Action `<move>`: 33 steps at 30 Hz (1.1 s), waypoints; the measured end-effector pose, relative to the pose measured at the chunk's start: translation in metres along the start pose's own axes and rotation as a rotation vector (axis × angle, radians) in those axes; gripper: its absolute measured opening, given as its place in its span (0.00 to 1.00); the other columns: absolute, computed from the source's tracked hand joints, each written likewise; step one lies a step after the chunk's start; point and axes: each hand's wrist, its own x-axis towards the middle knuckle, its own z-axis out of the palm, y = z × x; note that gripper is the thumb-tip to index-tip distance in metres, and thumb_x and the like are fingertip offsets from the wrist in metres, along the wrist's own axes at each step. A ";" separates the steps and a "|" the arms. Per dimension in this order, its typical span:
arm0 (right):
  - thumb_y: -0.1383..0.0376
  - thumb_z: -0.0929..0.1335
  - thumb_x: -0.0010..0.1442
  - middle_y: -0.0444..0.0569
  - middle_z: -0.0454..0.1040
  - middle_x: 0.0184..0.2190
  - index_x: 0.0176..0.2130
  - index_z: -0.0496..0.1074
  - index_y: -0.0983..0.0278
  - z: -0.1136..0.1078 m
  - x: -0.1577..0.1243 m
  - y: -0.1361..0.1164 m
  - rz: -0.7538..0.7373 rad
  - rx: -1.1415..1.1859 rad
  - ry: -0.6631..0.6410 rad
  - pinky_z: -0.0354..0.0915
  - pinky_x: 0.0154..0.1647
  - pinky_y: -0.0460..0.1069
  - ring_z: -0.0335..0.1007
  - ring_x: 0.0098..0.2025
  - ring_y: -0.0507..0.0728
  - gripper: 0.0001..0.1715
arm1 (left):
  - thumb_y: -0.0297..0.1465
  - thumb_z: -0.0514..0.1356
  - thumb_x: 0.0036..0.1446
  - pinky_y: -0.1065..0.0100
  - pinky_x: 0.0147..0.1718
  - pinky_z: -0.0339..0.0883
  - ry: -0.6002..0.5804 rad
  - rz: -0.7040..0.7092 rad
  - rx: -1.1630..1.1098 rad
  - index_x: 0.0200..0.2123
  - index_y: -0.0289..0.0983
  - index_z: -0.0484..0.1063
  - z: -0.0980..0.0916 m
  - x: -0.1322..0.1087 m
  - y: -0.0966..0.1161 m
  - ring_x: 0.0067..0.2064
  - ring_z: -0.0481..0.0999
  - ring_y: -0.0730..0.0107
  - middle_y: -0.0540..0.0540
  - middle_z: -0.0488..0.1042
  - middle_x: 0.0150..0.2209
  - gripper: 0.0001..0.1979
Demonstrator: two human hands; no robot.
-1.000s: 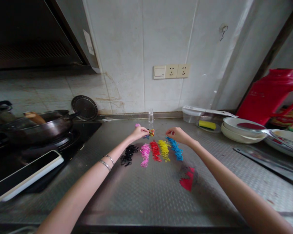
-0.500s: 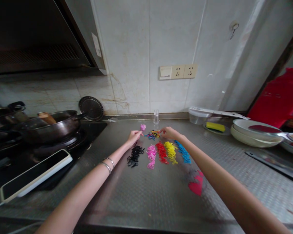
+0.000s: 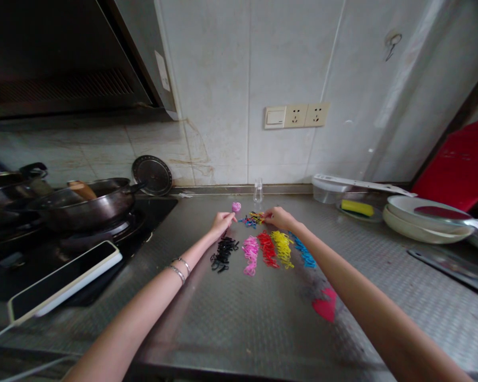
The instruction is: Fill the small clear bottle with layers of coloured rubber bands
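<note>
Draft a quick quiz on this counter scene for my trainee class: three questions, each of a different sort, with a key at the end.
1. Multiple choice: which of these is the right hand nearest to?
A) the sponge
B) the mixed pile
C) the phone

2. True or false: the yellow pile lies between the red pile and the blue pile.

3. Fill the gap: the pile just left of the pink pile is ___ in colour.

Key: 1. B; 2. True; 3. black.
</note>
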 end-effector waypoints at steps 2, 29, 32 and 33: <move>0.61 0.65 0.49 0.47 0.75 0.29 0.35 0.76 0.61 -0.001 0.001 0.001 -0.013 0.005 0.007 0.56 0.26 0.42 0.67 0.28 0.51 0.14 | 0.41 0.52 0.49 0.74 0.18 0.45 0.004 0.007 -0.002 0.20 0.31 0.69 0.000 0.000 -0.001 0.15 0.53 0.80 0.55 0.54 0.11 0.19; 0.63 0.65 0.50 0.47 0.74 0.28 0.32 0.75 0.63 -0.041 -0.097 0.019 -0.233 0.133 0.032 0.60 0.30 0.44 0.67 0.28 0.51 0.11 | 0.30 0.56 0.45 0.73 0.28 0.59 -0.330 0.289 0.915 0.30 0.39 0.77 0.057 0.021 0.046 0.31 0.72 0.69 0.46 0.77 0.31 0.10; 0.62 0.65 0.50 0.47 0.74 0.28 0.33 0.75 0.63 -0.043 -0.100 0.024 -0.231 0.124 0.032 0.60 0.31 0.44 0.67 0.28 0.52 0.12 | 0.30 0.56 0.46 0.73 0.28 0.59 -0.325 0.285 0.924 0.30 0.39 0.77 0.060 0.021 0.048 0.32 0.72 0.69 0.47 0.77 0.31 0.10; 0.62 0.65 0.50 0.48 0.75 0.28 0.33 0.75 0.63 -0.044 -0.101 0.024 -0.229 0.121 0.032 0.60 0.31 0.44 0.67 0.29 0.52 0.12 | 0.31 0.56 0.46 0.73 0.28 0.59 -0.324 0.287 0.919 0.30 0.39 0.77 0.061 0.021 0.048 0.31 0.72 0.69 0.47 0.77 0.31 0.10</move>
